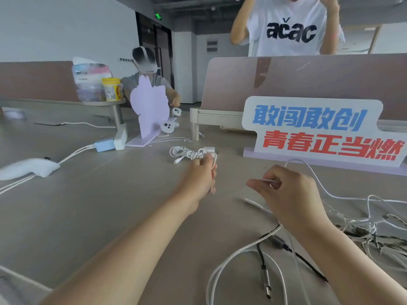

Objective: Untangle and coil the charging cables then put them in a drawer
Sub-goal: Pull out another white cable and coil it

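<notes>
On the smooth, matte grey-beige table (99, 205), the left hand (199, 176) reaches forward with its fingers curled round a loop of the coiled white cable (185, 152), a glossy, loosely wound bundle lying just beyond it. The right hand (288, 194) pinches a thin white cable (308, 170) between thumb and bent fingers; that strand arcs up, then trails right toward a wiry tangle of cables (372, 230). Near the right forearm lies 1 black cable (259, 252) ending in a metallic plug. A flat foam-board sign (312, 128) stands behind.
</notes>
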Tool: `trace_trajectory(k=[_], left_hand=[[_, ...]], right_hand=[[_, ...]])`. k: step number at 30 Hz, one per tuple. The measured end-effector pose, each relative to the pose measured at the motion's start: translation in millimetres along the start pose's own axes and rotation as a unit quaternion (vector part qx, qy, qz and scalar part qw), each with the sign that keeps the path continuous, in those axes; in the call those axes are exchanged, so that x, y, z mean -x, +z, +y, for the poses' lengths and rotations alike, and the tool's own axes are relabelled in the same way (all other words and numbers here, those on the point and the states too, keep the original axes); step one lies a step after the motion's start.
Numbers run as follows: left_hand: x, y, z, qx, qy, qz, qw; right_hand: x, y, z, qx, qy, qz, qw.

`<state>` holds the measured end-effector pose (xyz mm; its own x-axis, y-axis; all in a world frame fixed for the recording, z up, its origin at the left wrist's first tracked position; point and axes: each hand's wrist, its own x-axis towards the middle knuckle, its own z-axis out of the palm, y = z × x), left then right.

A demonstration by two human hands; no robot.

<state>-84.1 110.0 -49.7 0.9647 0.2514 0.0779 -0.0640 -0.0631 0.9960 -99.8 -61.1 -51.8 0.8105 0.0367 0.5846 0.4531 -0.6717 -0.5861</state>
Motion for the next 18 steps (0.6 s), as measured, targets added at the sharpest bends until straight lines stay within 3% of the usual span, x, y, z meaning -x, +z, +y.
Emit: trace_trajectory(k=[3,10,13,16,18], left_hand=[[8,8,-5,-0.133,0.051,-0.053,0.988],[21,18,-3,-0.221,0.073,-0.165,0.958],[26,19,-1,-0.182,0.028,-0.208,0.961],[30,20,4,-0.031,-0.073,-0.263,0.962],[29,17,5,0.000,-0.103,-0.290,0.951]], right_hand=[[1,0,1,-0.008,-0.028,0.018,0.999],[1,1,2,-0.006,-0.098,0.048,0.994],[1,2,1,0.000,-0.095,0.051,0.994],[-1,3,4,0.003,-0.072,0.048,0.996],[-2,2,5,-0.003,-0.042,0.045,0.998]])
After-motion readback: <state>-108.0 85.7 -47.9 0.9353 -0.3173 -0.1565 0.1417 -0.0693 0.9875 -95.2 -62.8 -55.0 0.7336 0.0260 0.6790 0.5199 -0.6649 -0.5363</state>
